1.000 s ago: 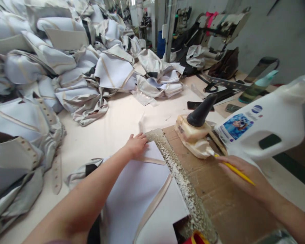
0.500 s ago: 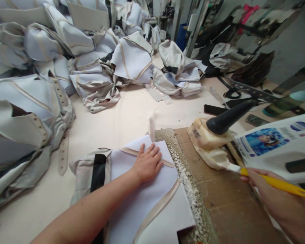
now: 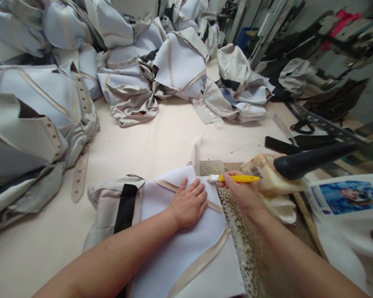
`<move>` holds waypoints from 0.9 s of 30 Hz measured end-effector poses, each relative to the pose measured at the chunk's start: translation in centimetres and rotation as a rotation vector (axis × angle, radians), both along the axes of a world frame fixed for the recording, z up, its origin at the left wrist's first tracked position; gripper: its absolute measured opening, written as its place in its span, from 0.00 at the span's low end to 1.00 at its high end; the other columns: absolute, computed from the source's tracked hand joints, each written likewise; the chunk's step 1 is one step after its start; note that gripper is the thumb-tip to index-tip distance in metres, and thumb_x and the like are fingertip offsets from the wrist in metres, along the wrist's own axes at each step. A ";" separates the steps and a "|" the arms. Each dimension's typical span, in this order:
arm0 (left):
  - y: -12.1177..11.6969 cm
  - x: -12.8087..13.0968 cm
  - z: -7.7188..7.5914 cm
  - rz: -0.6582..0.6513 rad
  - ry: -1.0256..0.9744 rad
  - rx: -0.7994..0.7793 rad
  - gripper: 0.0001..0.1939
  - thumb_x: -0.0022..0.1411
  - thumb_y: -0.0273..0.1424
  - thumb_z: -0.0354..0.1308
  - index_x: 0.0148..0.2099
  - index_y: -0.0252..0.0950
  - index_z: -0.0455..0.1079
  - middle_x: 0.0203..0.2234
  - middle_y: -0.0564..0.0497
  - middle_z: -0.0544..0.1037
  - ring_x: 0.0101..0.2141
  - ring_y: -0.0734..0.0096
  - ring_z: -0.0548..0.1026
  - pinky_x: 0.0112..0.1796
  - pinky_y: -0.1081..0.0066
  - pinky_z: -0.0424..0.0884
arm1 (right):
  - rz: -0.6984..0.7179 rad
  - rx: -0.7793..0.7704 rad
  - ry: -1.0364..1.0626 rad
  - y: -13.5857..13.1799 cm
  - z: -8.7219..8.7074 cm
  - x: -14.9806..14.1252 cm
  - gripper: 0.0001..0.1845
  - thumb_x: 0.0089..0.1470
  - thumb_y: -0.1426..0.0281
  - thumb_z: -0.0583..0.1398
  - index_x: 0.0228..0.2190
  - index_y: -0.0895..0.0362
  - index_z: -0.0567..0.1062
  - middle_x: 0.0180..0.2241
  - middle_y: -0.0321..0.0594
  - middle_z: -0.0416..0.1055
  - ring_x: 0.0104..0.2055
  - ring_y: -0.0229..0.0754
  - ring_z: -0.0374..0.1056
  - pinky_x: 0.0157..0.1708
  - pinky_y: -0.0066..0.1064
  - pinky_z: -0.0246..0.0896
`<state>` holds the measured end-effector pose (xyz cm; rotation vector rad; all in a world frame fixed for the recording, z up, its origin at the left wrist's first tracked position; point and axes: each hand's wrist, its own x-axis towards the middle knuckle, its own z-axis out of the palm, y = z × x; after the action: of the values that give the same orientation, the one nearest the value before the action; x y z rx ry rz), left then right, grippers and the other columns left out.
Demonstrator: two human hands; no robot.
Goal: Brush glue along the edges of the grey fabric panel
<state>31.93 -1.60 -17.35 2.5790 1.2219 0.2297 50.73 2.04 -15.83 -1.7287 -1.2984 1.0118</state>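
Note:
My left hand (image 3: 189, 203) lies flat, fingers spread, on a white fabric piece with beige strips (image 3: 186, 248) at the table's near edge. My right hand (image 3: 240, 192) grips a yellow-handled brush (image 3: 236, 179); its white bristle tip rests at the fabric's far right corner, just beyond my left fingertips. The fabric's right edge lies on a glue-crusted strip (image 3: 236, 231) of a brown cardboard board.
A glue-caked pot with a black handle (image 3: 298, 165) stands right of my right hand, next to a large white plastic jug (image 3: 351, 215). Heaps of white and beige fabric pieces (image 3: 81, 82) fill the left and back of the table (image 3: 161, 145). Black straps and tools lie at the right.
My right hand has swung left with the brush from beside the jug to the fabric's corner. My left hand slid back a little on the fabric and pressed flat.

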 end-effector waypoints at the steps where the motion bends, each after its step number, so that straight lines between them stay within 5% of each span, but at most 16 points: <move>1: 0.0 0.0 -0.1 0.000 -0.004 0.003 0.19 0.66 0.38 0.40 0.52 0.38 0.65 0.55 0.47 0.66 0.59 0.58 0.55 0.58 0.46 0.40 | 0.002 0.011 -0.028 0.3 -0.1 -0.1 0.12 0.50 0.59 0.56 0.28 0.55 0.70 0.23 0.36 0.71 0.29 0.42 0.68 0.34 0.32 0.62; 11: -0.4 -0.1 -0.6 0.016 -0.047 0.035 0.17 0.67 0.35 0.40 0.49 0.37 0.67 0.53 0.46 0.68 0.58 0.60 0.58 0.57 0.49 0.45 | 0.105 -0.091 -0.166 -1.9 2.1 0.3 0.10 0.44 0.64 0.56 0.18 0.55 0.68 0.14 0.34 0.66 0.20 0.39 0.63 0.23 0.29 0.58; 19: -0.4 -0.2 -0.8 0.017 -0.065 0.041 0.17 0.66 0.34 0.41 0.49 0.37 0.67 0.53 0.46 0.69 0.57 0.61 0.58 0.57 0.52 0.47 | 0.127 0.014 -0.168 1.5 1.1 -0.8 0.10 0.48 0.63 0.54 0.24 0.55 0.69 0.22 0.35 0.71 0.27 0.41 0.68 0.31 0.30 0.61; 27: -0.5 -0.2 -0.9 -0.010 -0.063 0.054 0.16 0.66 0.33 0.42 0.48 0.35 0.68 0.52 0.46 0.69 0.57 0.59 0.59 0.56 0.53 0.47 | 0.189 -0.162 -0.194 -4.7 2.4 1.2 0.10 0.46 0.63 0.55 0.19 0.54 0.68 0.17 0.34 0.67 0.22 0.40 0.64 0.23 0.28 0.57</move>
<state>31.77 -2.13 -18.27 2.6015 1.1963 0.3444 51.95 -2.69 -13.44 -1.8907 -1.5643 1.1034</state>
